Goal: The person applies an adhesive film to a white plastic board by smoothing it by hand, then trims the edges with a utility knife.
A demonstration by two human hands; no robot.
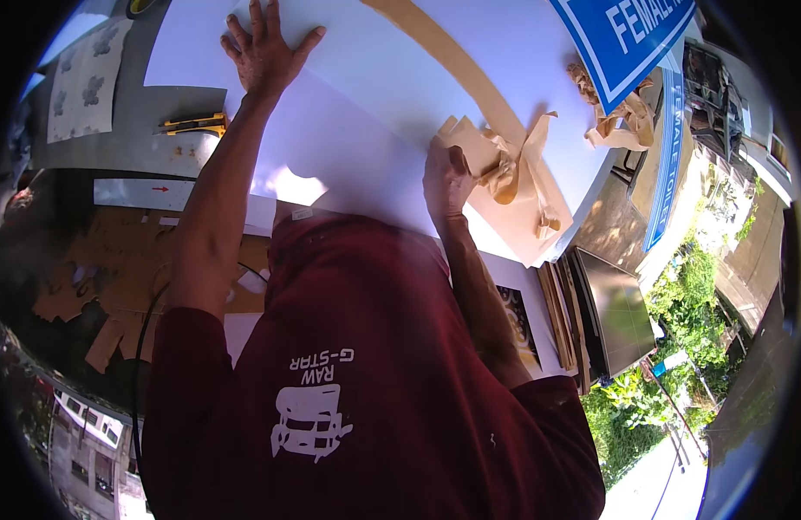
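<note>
Left hand flat on white sheet, fingers spread wide, gripping nothing. Right hand near sheet's near edge, fingers curled tight around tan backing paper, crumpled, part lifted off sheet. Sheet lies on bench. Yellow knife on bench beside left forearm. Blue sign at far right.

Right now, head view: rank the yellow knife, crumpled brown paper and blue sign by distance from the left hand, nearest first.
From the left hand, flat on the white sheet:
1. yellow knife, close by on the grey table, to the person's left.
2. crumpled brown paper, across the sheet, gripped by the right hand.
3. blue sign, far right corner.
</note>
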